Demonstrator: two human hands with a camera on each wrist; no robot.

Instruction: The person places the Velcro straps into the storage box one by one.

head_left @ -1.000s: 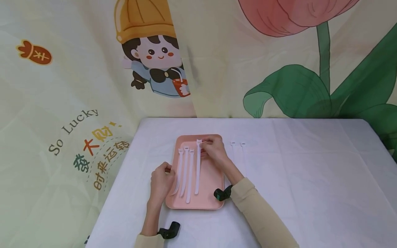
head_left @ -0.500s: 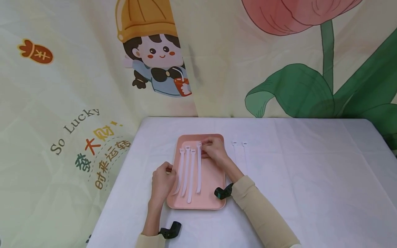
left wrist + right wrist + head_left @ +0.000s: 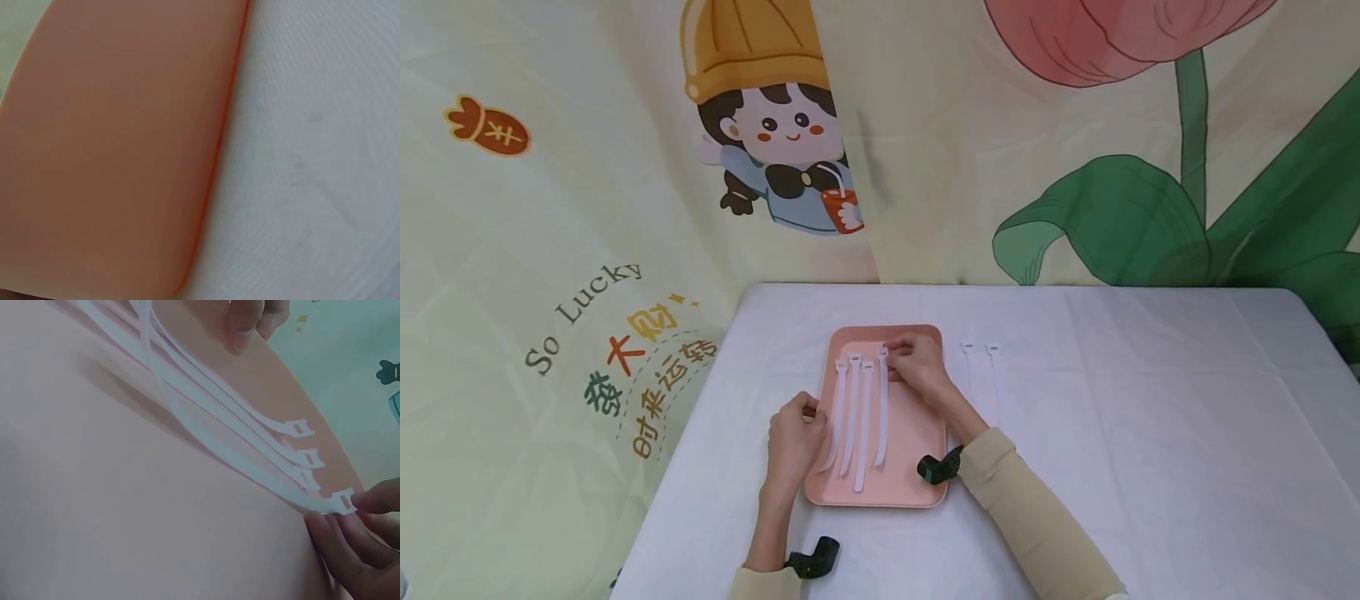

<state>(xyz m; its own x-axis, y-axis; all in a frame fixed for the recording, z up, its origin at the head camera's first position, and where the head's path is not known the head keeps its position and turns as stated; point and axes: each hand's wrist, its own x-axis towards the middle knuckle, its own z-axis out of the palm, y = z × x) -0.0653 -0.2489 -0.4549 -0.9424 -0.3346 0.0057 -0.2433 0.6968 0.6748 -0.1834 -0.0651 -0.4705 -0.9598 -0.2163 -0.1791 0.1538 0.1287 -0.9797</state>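
Note:
A pink tray (image 3: pixel 913 442) lies on the table with three white slotted-head cable ties (image 3: pixel 853 417) side by side in its left part. My left hand (image 3: pixel 793 437) grips the tray's left rim; its thumb (image 3: pixel 242 328) shows over the edge in the right wrist view. My right hand (image 3: pixel 919 362) pinches the slotted head of another white cable tie (image 3: pixel 250 472) between thumb and fingers near the tray's far end. That tie's strap extends toward me, to the right of the other three. In the left wrist view only the tray (image 3: pixel 119 156) and cloth appear, apart from a sliver at the corner.
Two more white cable ties (image 3: pixel 967 367) lie on the white tablecloth (image 3: pixel 1150 433) just right of the tray, faint against the cloth. A printed curtain (image 3: pixel 925 167) hangs behind the table. Black wrist cameras (image 3: pixel 816 557) sit on both wrists.
My right hand has lowered the head of the held cable tie slightly toward me, lining it up nearer the other three. The left hand stays at the tray rim.

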